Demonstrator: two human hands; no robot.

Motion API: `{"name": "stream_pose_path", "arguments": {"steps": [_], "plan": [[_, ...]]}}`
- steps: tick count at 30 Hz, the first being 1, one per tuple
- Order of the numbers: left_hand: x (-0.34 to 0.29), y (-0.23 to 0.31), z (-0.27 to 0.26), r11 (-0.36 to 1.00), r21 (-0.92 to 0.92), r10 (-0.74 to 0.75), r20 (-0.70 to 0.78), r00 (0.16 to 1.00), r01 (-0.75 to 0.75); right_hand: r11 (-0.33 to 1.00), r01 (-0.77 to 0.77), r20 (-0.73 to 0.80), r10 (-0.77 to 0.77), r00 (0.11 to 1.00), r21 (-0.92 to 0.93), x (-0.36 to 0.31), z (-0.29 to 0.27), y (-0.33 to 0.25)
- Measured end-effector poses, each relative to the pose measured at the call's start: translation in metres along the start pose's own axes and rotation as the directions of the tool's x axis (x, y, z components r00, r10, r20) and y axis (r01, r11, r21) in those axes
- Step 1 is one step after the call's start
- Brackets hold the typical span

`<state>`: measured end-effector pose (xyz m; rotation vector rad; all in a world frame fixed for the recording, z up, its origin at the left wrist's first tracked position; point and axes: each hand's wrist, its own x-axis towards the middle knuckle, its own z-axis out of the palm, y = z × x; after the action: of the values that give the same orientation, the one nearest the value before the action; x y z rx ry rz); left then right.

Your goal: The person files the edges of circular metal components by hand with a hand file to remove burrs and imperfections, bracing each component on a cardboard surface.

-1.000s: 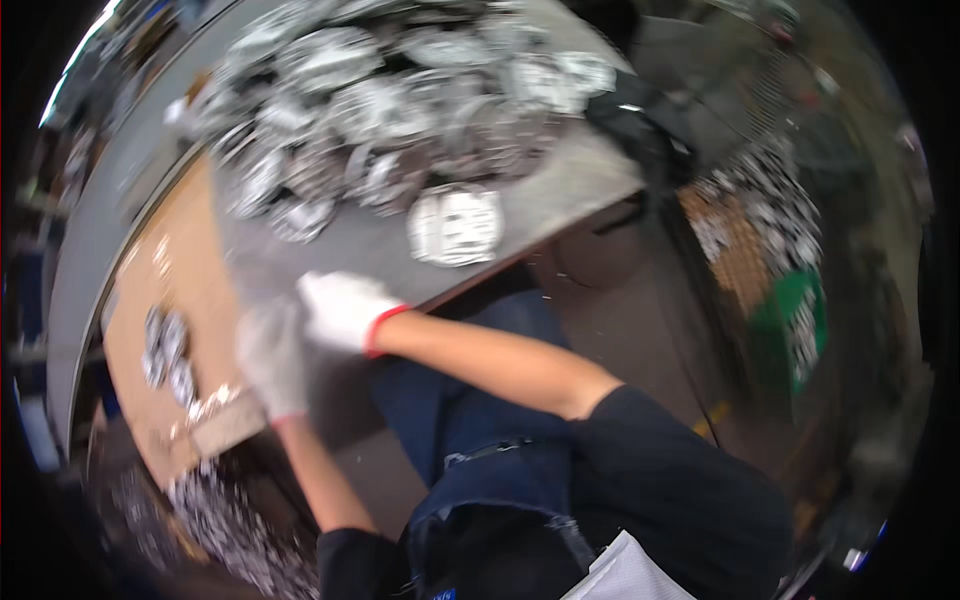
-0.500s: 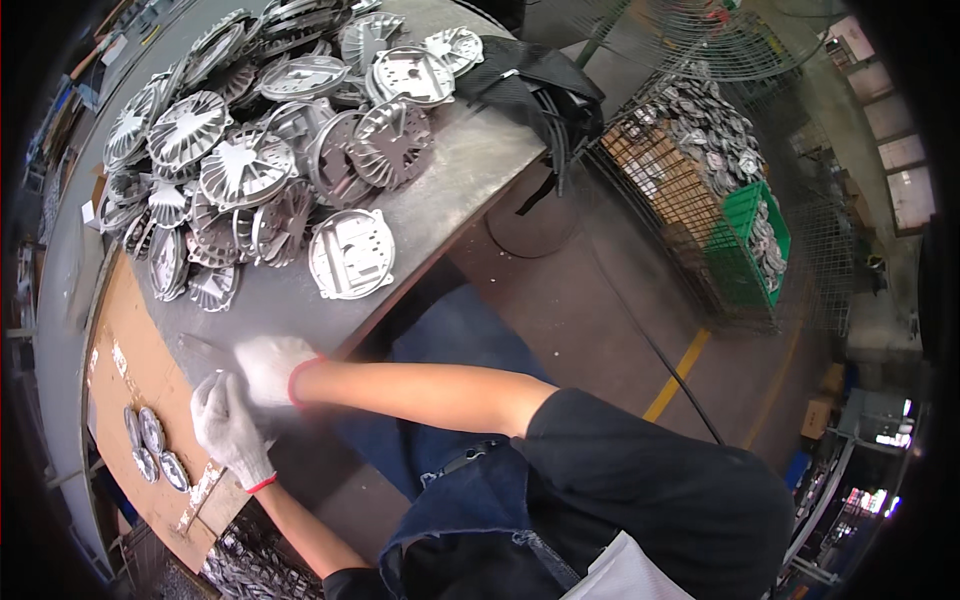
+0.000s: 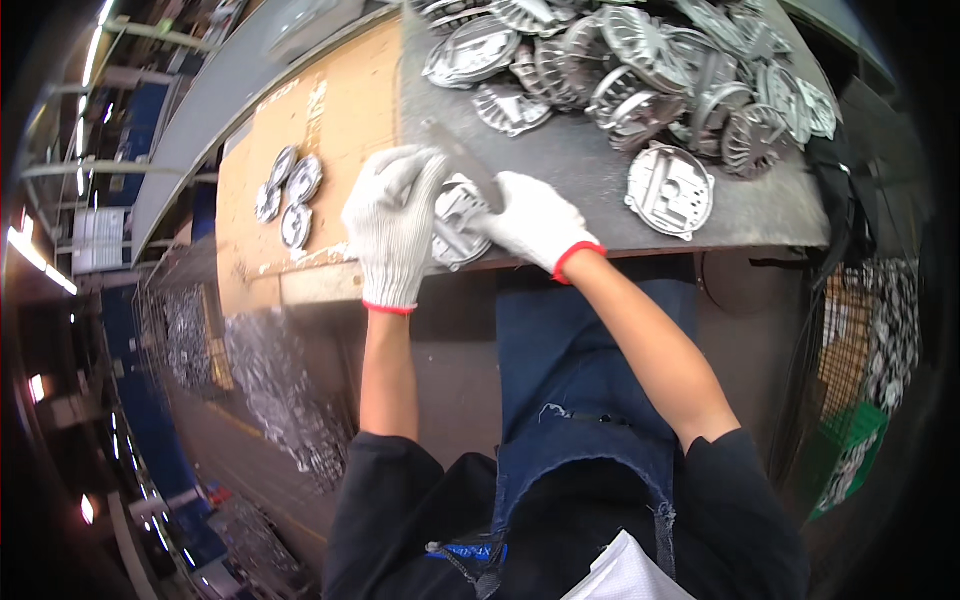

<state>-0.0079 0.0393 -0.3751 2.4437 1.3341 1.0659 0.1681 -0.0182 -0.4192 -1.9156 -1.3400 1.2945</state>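
1. White gloves (image 3: 390, 268) cover both hands, up by the near edge of the grey table (image 3: 570, 160).
2. The left hand (image 3: 395, 205) has its fingers curled in, almost like a fist. I can't tell what, if anything, is inside it.
3. The right hand (image 3: 537, 222) is bent closed around the low end of a thin grey tool (image 3: 467, 160). The tool is a bit blurry and points up and over toward the left hand.
4. One round metal part (image 3: 459, 230) sits between the hands. The left glove hides its left side, so I can't see if those fingers hold it.
5. My guess is that the tool is being used on this part, maybe to clean its edge. The next move calls for a steady left hand, with its fingers kept away from the tool.
6. Right of the right hand, a lone round part (image 3: 670, 190) lies flat. Past that hand is a big pile of metal parts (image 3: 645, 50). Left of the left hand, four small round parts (image 3: 304, 180) rest on a brown board (image 3: 350, 95).
7. Half a second ago, the hands were bunched together. Now they are apart, and the part shows clearly between them.
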Motion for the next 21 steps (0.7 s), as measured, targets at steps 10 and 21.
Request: {"name": "stream_pose_path", "arguments": {"steps": [10, 21], "plan": [[-0.032, -0.021, 0.031, 0.999, 0.028, -0.036, 0.189, 0.981, 0.031, 0.996, 0.091, -0.054, -0.091, 0.994, 0.003, 0.003, 0.011, 0.007], [-0.044, -0.018, 0.042, 0.997, -0.046, -0.061, 0.01, 0.998, 0.061, 0.998, 0.03, -0.039, -0.032, 0.999, -0.058, 0.002, 0.007, 0.009]]}}
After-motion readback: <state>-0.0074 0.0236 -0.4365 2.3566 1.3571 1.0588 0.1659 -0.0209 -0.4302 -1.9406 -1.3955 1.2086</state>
